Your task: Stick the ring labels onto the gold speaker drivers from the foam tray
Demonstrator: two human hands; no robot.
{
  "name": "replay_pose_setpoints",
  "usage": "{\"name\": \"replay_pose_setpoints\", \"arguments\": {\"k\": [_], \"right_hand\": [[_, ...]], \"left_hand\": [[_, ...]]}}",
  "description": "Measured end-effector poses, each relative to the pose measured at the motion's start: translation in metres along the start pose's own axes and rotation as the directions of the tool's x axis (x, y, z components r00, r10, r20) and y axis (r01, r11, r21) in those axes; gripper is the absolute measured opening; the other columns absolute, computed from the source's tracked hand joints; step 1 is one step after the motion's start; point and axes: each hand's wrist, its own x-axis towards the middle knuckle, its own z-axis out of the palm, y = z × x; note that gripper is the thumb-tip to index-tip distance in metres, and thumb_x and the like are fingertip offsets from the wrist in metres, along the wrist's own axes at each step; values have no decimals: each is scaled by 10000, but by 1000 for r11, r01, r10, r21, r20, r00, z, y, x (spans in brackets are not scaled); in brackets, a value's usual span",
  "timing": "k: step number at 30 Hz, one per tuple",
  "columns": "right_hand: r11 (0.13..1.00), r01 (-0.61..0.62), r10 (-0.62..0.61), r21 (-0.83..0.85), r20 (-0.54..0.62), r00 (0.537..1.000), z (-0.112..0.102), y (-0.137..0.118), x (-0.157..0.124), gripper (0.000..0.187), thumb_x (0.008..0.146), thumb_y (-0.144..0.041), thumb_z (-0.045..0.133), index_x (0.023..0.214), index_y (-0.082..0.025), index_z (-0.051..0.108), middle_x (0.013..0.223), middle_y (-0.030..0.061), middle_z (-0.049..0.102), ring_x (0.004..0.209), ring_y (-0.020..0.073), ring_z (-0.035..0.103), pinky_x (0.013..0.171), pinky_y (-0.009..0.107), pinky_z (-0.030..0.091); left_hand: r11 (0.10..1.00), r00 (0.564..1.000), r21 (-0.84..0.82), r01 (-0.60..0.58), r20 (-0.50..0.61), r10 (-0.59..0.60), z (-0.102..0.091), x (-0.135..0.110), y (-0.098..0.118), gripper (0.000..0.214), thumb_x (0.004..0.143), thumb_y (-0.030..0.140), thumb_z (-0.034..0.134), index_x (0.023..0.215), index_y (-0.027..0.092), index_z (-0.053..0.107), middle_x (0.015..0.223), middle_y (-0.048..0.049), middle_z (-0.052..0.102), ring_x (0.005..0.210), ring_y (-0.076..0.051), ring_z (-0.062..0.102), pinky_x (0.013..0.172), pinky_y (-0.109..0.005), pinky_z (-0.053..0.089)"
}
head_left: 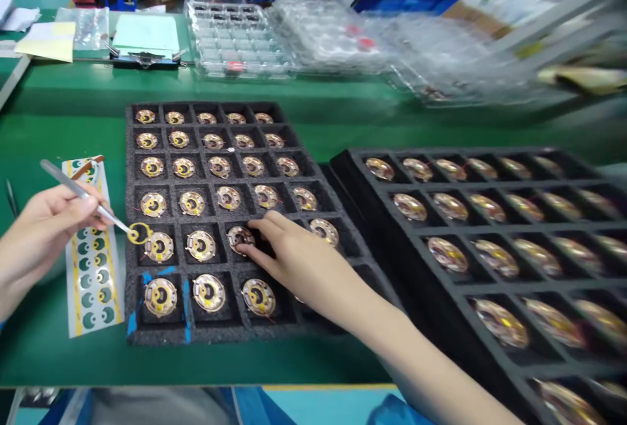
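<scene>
My left hand (39, 232) is closed round metal tweezers (83, 196) whose tip carries a yellow ring sticker (139, 234) at the left edge of a black foam tray (131, 177). The tray's cells hold several round gold discs; most wear yellow stickers. My right hand (289, 252) reaches across the tray, thumb and fingers pinched on a bare disc (240, 237) in the second row from the front. A white backing strip (93, 268) of yellow stickers lies left of the tray.
A second black tray (353, 167) of gold discs lies to the right, partly over the first. Clear plastic blister trays (235, 40), a clipboard with papers (145, 36) and yellow notes (49, 40) sit at the back of the green table (63, 125). The table's front edge is near.
</scene>
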Motion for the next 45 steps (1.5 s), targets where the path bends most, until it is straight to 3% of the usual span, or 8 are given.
{"name": "replay_pose_setpoints", "arguments": {"k": [4, 9, 14, 17, 22, 27, 38, 45], "right_hand": [[920, -3, -1, 393, 10, 1000, -2, 8, 7, 266, 878, -431, 534, 722, -216, 524, 822, 82, 638, 773, 240, 659, 636, 347, 550], [554, -147, 17, 820, 166, 986, -32, -14, 37, 351, 784, -571, 656, 728, -236, 566, 829, 63, 658, 789, 219, 671, 632, 328, 608], [140, -296, -192, 945, 319, 928, -26, -73, 92, 386, 709, -412, 768, 985, -216, 581, 816, 30, 704, 834, 198, 714, 694, 280, 614], [17, -382, -308, 924, 368, 878, -10, -93, 108, 496, 697, -312, 773, 1133, -203, 563, 830, 25, 739, 837, 172, 732, 731, 239, 599], [-37, -428, -442, 903, 369, 817, 14, -99, 107, 306, 703, -260, 792, 942, -185, 618, 787, -3, 719, 731, 131, 732, 602, 166, 580], [-118, -455, -542, 883, 327, 774, 29, -97, 101, 246, 754, -276, 775, 908, -185, 606, 785, -20, 672, 697, 107, 719, 528, 125, 555], [-209, -566, -668, 798, 306, 678, 22, -93, 100, 295, 816, -306, 731, 896, -186, 474, 858, -3, 656, 665, 82, 680, 466, 113, 524], [-179, -563, -651, 807, 332, 683, 18, -93, 100, 283, 837, -285, 699, 1049, -175, 547, 819, -4, 676, 664, 84, 694, 482, 107, 524]], "left_hand": [[995, 999, -92, -48, 2, 48, 8, -2, -11, 217, 709, 299, 807, 793, 137, 690, 729, -15, 698, 638, -98, 644, 630, -173, 526], [984, 992, -139, -115, -59, 108, 4, -5, -17, 209, 759, 294, 765, 837, 147, 639, 684, -14, 698, 626, -101, 643, 622, -175, 505], [951, 959, -174, -254, -174, 225, 0, -7, -16, 195, 781, 303, 738, 835, 154, 624, 696, -5, 686, 623, -96, 626, 614, -180, 499], [936, 942, -201, -289, -236, 241, -3, -7, -15, 197, 777, 310, 739, 811, 155, 622, 682, -3, 676, 625, -94, 618, 609, -175, 496], [932, 943, -231, -280, -250, 221, -5, -4, -19, 197, 782, 310, 739, 794, 155, 619, 669, -3, 668, 613, -89, 610, 607, -172, 492], [941, 956, -243, -237, -230, 181, -3, -4, -24, 157, 798, 283, 731, 796, 159, 635, 664, -8, 664, 602, -96, 608, 576, -176, 481], [955, 970, -223, -197, -185, 157, 0, -4, -23, 116, 816, 268, 725, 819, 171, 661, 696, 2, 676, 597, -85, 629, 582, -159, 505], [955, 959, -194, -223, -217, 180, -3, -2, -21, 141, 806, 277, 729, 817, 170, 639, 713, 3, 668, 585, -91, 622, 555, -168, 501]]}}
